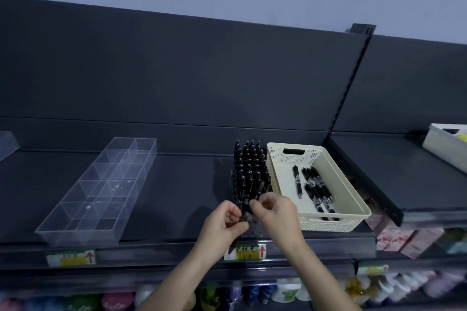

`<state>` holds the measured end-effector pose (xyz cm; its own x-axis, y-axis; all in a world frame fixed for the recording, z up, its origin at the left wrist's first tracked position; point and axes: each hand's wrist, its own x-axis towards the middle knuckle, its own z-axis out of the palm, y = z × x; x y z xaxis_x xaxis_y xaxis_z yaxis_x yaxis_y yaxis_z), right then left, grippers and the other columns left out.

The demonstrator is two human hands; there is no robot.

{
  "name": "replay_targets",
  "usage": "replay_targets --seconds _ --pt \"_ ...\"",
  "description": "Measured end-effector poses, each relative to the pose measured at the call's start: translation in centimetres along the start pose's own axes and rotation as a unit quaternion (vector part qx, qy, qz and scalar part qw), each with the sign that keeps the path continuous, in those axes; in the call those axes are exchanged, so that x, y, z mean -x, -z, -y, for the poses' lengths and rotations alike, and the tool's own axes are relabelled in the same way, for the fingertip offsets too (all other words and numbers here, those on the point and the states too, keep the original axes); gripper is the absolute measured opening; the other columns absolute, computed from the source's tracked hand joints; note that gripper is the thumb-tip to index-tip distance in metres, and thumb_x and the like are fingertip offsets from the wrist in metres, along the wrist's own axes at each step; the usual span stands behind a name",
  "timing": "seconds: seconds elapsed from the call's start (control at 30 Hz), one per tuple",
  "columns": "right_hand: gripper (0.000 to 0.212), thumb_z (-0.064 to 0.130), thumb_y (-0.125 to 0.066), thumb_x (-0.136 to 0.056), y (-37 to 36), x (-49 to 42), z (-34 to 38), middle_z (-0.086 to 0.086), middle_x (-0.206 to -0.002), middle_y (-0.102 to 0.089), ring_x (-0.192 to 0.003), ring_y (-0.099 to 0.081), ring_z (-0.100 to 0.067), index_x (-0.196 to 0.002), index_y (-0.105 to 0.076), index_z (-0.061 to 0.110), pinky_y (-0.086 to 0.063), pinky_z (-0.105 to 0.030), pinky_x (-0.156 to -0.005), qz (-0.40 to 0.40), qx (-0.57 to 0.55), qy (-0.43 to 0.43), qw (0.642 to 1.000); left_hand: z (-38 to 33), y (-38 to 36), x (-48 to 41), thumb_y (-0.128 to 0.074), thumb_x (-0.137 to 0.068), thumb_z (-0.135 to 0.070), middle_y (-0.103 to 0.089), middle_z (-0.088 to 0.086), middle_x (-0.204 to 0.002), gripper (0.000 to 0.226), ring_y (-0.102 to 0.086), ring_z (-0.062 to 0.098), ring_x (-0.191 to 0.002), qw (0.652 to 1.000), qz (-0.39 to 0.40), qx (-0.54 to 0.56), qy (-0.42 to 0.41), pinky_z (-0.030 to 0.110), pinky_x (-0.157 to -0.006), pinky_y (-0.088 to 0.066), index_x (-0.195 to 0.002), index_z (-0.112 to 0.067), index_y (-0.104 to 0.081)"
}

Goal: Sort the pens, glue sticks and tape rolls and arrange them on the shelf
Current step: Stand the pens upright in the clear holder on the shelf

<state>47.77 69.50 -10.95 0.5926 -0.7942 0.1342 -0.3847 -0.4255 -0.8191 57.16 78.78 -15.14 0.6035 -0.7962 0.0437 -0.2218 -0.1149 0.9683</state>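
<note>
Several black pens (250, 171) stand upright in a clear holder on the dark shelf (177, 197). Right of them a cream basket (353, 199) holds several more black pens (316, 189) lying flat. Both hands meet at the front of the upright row. My left hand (223, 225) and my right hand (276, 212) pinch a black pen (246, 214) between their fingertips. The lower part of that pen is hidden by my fingers. No glue sticks or tape rolls show clearly.
A clear divided tray (101, 192) with several compartments lies on the shelf's left. Price labels (249, 251) hang on the front edge. A white bin (447, 144) sits on the neighbouring shelf at right. Colourful goods fill the lower shelf (278, 290).
</note>
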Motion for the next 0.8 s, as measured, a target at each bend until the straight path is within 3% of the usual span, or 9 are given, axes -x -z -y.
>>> replay_targets --seconds 0.1,0.2,0.23,0.3,0.43,0.53,0.8 --pt "0.022 0.017 -0.062 -0.085 1.8 -0.9 -0.5 -0.005 -0.064 -0.065 -0.064 -0.062 -0.023 -0.065 -0.057 0.013 -0.052 -0.034 -0.063 -0.054 -0.040 -0.001 0.998 1.2 1.0 -0.4 -0.062 -0.086 -0.010 -0.052 -0.014 -0.092 0.017 -0.049 0.007 -0.091 0.985 -0.015 -0.166 -0.054 0.013 -0.081 -0.041 -0.085 -0.027 -0.060" --pt "0.017 0.013 -0.060 -0.087 2.4 -1.5 0.1 0.008 -0.060 -0.056 -0.059 -0.055 -0.008 -0.071 -0.054 0.013 -0.041 -0.007 -0.057 -0.091 -0.007 0.050 0.995 1.9 1.3 -0.5 -0.053 -0.092 -0.013 -0.056 -0.014 -0.115 0.025 -0.044 0.001 -0.108 0.949 0.016 -0.294 -0.113 0.007 -0.093 -0.030 -0.115 -0.016 -0.065" --pt "0.016 0.013 -0.059 -0.087 2.3 -1.6 0.3 0.011 -0.060 -0.053 -0.058 -0.051 -0.003 -0.073 -0.053 0.014 -0.038 -0.004 -0.055 -0.091 0.005 0.068 0.994 2.0 1.2 -0.5 -0.050 -0.094 -0.014 -0.056 -0.012 -0.122 0.029 -0.043 0.002 -0.112 0.940 0.032 -0.317 -0.120 0.005 -0.094 -0.027 -0.120 -0.016 -0.062" --pt "0.014 0.014 -0.058 -0.088 1.6 -1.9 0.2 0.009 -0.061 -0.054 -0.059 -0.050 -0.006 -0.075 -0.053 0.015 -0.038 -0.005 -0.055 -0.068 0.029 0.087 0.993 2.1 1.0 -0.5 -0.045 -0.097 -0.015 -0.054 -0.010 -0.132 0.032 -0.043 0.003 -0.119 0.928 0.052 -0.346 -0.125 0.005 -0.097 -0.026 -0.127 -0.017 -0.057" --pt "0.018 0.019 -0.053 -0.091 -0.4 -2.4 -1.2 0.004 -0.061 -0.051 -0.056 -0.048 -0.012 -0.075 -0.048 0.013 -0.035 -0.022 -0.052 -0.003 0.118 0.101 0.988 1.9 1.2 -0.7 -0.038 -0.098 -0.013 -0.050 -0.007 -0.138 0.036 -0.041 0.005 -0.123 0.911 0.075 -0.389 -0.120 0.015 -0.104 -0.032 -0.131 -0.019 -0.053" --pt "0.021 0.021 -0.049 -0.093 -1.2 -2.5 -1.7 0.010 -0.056 -0.039 -0.049 -0.037 -0.002 -0.075 -0.041 0.014 -0.026 -0.018 -0.045 0.009 0.173 0.109 0.979 1.5 1.2 -1.0 -0.037 -0.098 -0.010 -0.051 -0.005 -0.137 0.037 -0.042 0.007 -0.123 0.896 0.090 -0.416 -0.124 0.020 -0.103 -0.036 -0.131 -0.017 -0.053" --pt "0.019 0.020 -0.047 -0.094 -1.4 -2.2 -1.5 0.008 -0.059 -0.043 -0.050 -0.038 -0.003 -0.076 -0.044 0.014 -0.029 -0.019 -0.046 0.006 0.190 0.106 0.976 1.6 1.3 -1.3 -0.038 -0.098 -0.008 -0.052 -0.005 -0.137 0.037 -0.043 0.007 -0.122 0.892 0.095 -0.420 -0.136 0.019 -0.103 -0.036 -0.130 -0.017 -0.053"
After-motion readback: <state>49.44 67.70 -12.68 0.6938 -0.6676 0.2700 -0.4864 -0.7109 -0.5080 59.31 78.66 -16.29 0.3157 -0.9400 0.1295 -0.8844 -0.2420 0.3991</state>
